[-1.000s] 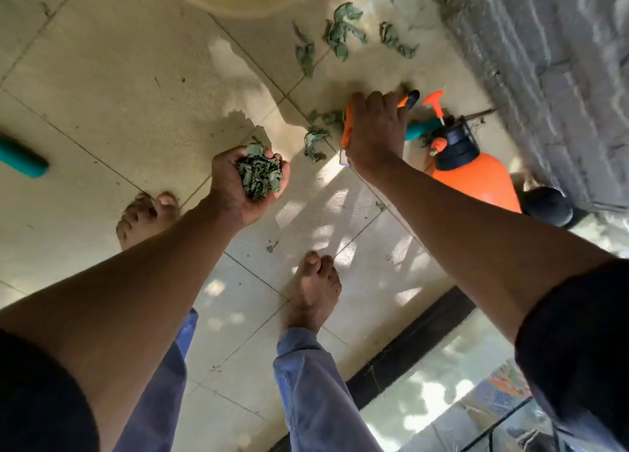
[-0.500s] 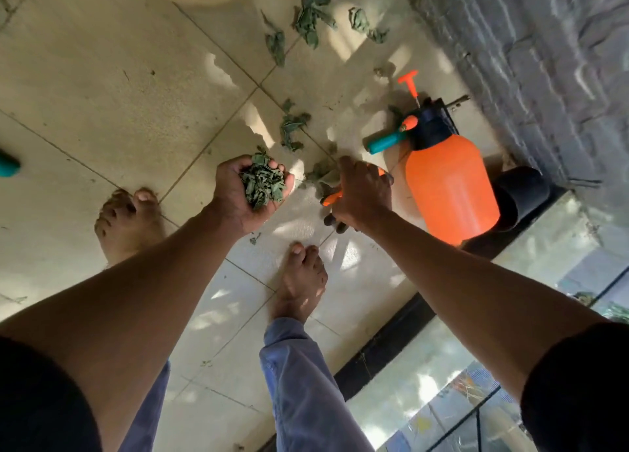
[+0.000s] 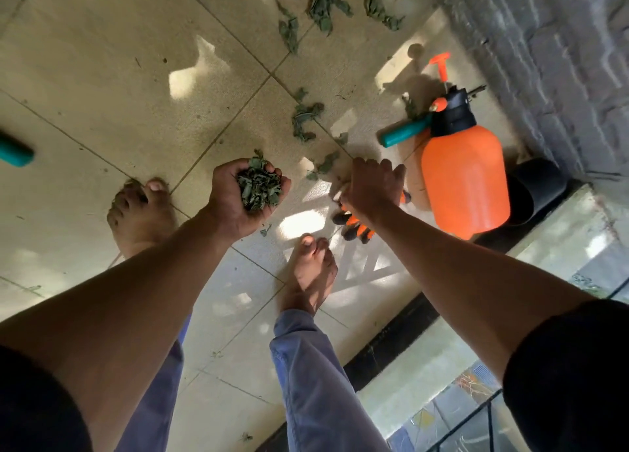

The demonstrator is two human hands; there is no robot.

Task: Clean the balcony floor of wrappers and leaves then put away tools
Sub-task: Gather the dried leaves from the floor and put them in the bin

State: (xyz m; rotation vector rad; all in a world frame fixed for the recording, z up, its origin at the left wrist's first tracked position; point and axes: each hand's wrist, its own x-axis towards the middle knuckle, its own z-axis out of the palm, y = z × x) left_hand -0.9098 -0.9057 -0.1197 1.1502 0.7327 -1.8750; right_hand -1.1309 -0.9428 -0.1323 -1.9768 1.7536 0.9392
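Gloves [image 3: 354, 225] just came up off the floor, gripped in the right hand [image 3: 372, 188]; left hand [image 3: 238, 196] cups a leaf pile [image 3: 260, 189]. More leaves [image 3: 304, 121] lie far, so pickup's unfinished.

Left grip [image 3: 238, 193] cupped palm-up and full; right grip [image 3: 372, 188] curled, knuckles up.

A home balcony, seen from above: large beige floor tiles [image 3: 112, 77] strewn with wilted green leaves [image 3: 325, 5], a grey brick wall [image 3: 561, 60] at one side, an orange plastic pump sprayer with a black cap [image 3: 464, 176] beside it, and bare feet [image 3: 311, 274] on the sunlit floor.
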